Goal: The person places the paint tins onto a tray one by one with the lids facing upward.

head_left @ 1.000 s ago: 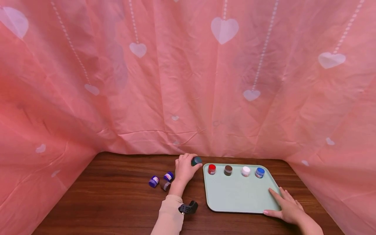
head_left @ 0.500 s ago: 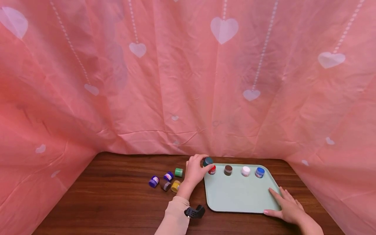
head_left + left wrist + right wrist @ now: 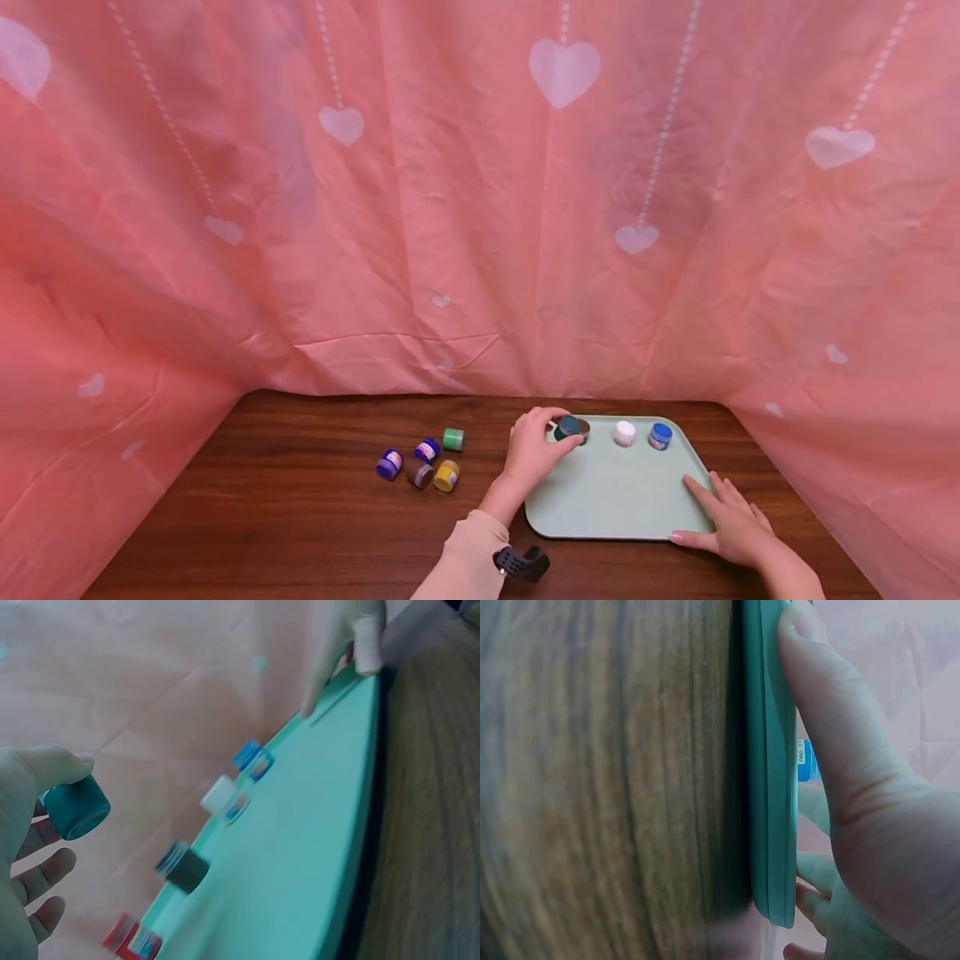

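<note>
My left hand (image 3: pixel 531 450) pinches a dark teal paint jar (image 3: pixel 567 428) between thumb and fingers, above the back left of the pale green tray (image 3: pixel 611 500). Along the tray's back edge stand a brown jar (image 3: pixel 182 868), a white jar (image 3: pixel 624 433) and a blue jar (image 3: pixel 660 436). A red jar (image 3: pixel 133 938) shows in the left wrist view; my left hand hides it in the head view. My right hand (image 3: pixel 733 527) rests on the tray's front right corner with its fingers spread, the thumb (image 3: pixel 836 712) lying on the rim.
Left of the tray, several more jars lie or stand on the dark wooden table (image 3: pixel 300 517): green (image 3: pixel 453 439), yellow (image 3: pixel 447 476), brown (image 3: pixel 422 476) and two purple ones (image 3: pixel 390 464). A pink curtain (image 3: pixel 450 208) with hearts hangs behind and at both sides.
My left hand has carried the teal jar rightward from the table to over the tray, uncovering the green and yellow jars. My right hand has stayed at the tray's corner.
</note>
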A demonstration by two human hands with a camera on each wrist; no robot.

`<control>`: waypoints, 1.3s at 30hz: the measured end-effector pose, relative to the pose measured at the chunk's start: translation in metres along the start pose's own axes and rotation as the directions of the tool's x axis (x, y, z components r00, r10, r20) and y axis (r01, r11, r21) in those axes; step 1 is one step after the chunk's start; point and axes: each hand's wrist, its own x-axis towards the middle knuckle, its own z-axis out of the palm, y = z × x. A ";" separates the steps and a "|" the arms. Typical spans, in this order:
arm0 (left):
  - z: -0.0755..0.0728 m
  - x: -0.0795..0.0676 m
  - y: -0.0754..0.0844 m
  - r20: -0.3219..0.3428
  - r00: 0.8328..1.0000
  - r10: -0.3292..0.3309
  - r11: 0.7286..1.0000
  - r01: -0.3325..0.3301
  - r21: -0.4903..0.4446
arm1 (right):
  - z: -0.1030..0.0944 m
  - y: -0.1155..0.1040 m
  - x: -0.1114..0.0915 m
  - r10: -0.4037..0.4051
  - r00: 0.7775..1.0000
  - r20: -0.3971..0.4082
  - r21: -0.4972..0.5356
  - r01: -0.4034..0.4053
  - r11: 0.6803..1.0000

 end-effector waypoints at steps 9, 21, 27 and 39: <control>0.018 -0.003 0.016 0.048 0.999 -0.007 0.997 0.011 -0.073 | -0.001 0.002 0.001 -0.027 0.999 -0.043 -0.008 0.026 1.000; 0.051 -0.008 0.037 0.119 0.992 -0.036 0.998 0.042 -0.050 | -0.002 0.009 -0.001 -0.012 0.999 -0.035 -0.032 0.011 0.999; 0.064 -0.002 0.048 0.149 0.986 -0.070 0.996 0.078 -0.050 | -0.002 0.011 -0.002 0.006 0.999 -0.045 -0.038 -0.007 0.999; 0.099 0.008 0.059 0.236 0.968 -0.079 0.986 0.041 0.160 | 0.000 0.011 -0.008 0.055 0.998 -0.015 -0.036 -0.056 0.998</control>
